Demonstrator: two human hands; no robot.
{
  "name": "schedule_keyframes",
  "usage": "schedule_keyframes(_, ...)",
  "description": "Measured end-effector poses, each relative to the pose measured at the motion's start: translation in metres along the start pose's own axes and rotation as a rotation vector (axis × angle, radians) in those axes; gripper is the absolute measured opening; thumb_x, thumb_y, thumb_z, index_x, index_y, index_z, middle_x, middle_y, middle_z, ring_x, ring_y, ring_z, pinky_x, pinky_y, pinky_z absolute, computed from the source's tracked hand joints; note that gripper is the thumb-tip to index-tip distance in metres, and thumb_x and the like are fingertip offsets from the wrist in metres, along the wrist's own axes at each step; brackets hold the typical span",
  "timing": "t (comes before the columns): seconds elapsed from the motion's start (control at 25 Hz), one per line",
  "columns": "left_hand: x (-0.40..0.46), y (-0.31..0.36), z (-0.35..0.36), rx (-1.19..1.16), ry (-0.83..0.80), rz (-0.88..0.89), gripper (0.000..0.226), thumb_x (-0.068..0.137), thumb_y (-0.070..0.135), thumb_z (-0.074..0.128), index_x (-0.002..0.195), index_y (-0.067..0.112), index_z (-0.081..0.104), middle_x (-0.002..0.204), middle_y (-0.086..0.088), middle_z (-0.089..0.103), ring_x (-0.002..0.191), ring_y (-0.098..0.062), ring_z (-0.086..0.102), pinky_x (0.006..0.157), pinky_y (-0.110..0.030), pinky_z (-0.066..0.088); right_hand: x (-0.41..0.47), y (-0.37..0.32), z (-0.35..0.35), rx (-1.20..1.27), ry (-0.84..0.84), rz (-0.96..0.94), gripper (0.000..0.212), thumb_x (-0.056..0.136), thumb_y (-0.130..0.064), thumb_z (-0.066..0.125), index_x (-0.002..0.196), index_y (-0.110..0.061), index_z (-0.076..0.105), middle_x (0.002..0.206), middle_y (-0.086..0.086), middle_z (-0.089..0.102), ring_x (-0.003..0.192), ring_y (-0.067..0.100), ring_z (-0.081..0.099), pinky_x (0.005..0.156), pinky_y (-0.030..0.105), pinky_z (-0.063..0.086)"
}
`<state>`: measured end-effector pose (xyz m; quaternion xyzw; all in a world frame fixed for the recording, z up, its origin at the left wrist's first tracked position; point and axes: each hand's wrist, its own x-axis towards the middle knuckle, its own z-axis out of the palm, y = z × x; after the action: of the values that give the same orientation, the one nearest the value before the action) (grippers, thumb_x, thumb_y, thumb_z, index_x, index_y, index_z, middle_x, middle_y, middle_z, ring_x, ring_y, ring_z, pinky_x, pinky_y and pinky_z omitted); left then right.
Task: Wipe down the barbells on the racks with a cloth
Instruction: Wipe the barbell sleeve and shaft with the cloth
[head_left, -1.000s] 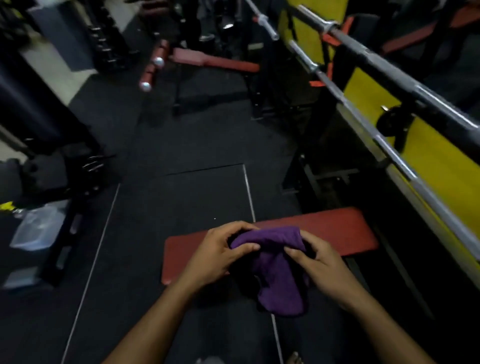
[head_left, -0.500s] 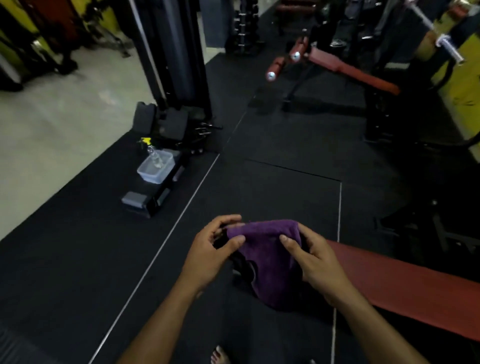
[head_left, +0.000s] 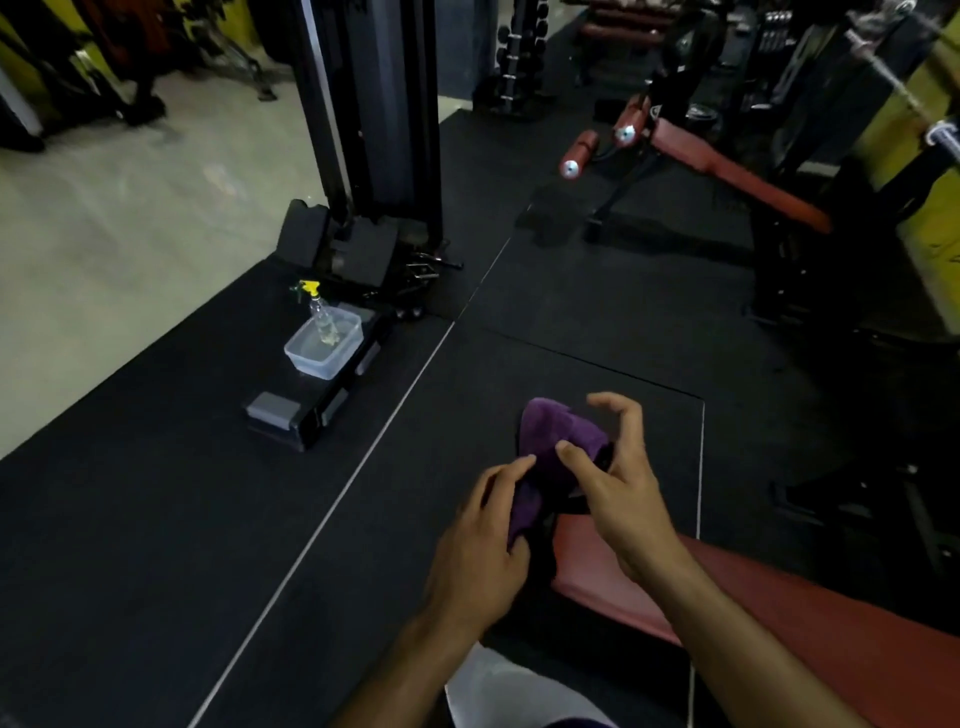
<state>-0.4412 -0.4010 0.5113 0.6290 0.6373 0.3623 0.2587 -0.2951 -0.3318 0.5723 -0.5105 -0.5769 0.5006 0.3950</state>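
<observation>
Left hand fingers gripping purple cloth above red bench; right hand fingers pinching cloth, thumb pressing.

Two hands show: the left hand and the right hand. Between them is one purple cloth. One clear plastic tub sits on the machine base, with one spray bottle standing in it. Two red padded benches are in view, a near bench and a far bench. The far one carries two red foam rollers. One barbell crosses the top right corner. One dumbbell rack stands at the back.
</observation>
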Motion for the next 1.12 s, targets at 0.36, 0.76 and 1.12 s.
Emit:
schedule_keyframes(0.36, 0.221, -0.056, -0.010, 0.212, -0.209, 0.432, 0.054, 0.089, 0.019, 0.055, 0.135, 0.041, 0.036, 0.150, 0.017, 0.033, 0.095, -0.015, 0.066, 0.066, -0.034, 0.058, 0.180, 0.002, -0.044, 0.104, 0.044, 0.139, 0.032, 0.090, 0.005, 0.066, 0.107, -0.020, 0.075, 0.108, 0.007, 0.073, 0.089, 0.020, 0.073, 0.077, 0.044, 0.063)
schedule_keyframes(0.76, 0.419, -0.028, 0.104, 0.089, -0.241, 0.511, 0.072, 0.073, 0.030, 0.084, 0.130, 0.026, 0.040, 0.141, 0.002, 0.049, 0.110, -0.020, 0.065, 0.076, -0.041, 0.060, 0.310, 0.006, -0.113, 0.019, 0.602, 0.105, 0.018, 0.088, -0.011, 0.075, 0.099, -0.025, 0.077, 0.096, -0.009, 0.075, 0.096, 0.009, 0.072, 0.080, 0.035, 0.063)
schedule_keyframes(1.12, 0.607, 0.002, 0.204, 0.024, -0.559, 0.806, 0.051, 0.090, 0.051, 0.063, 0.133, 0.036, 0.040, 0.144, 0.010, 0.039, 0.117, -0.006, 0.054, 0.078, -0.029, 0.060, 0.413, 0.004, -0.195, 0.253, 1.156, 0.166, 0.008, 0.090, -0.012, 0.074, 0.092, -0.019, 0.079, 0.088, 0.008, 0.076, 0.075, 0.014, 0.072, 0.065, 0.027, 0.059)
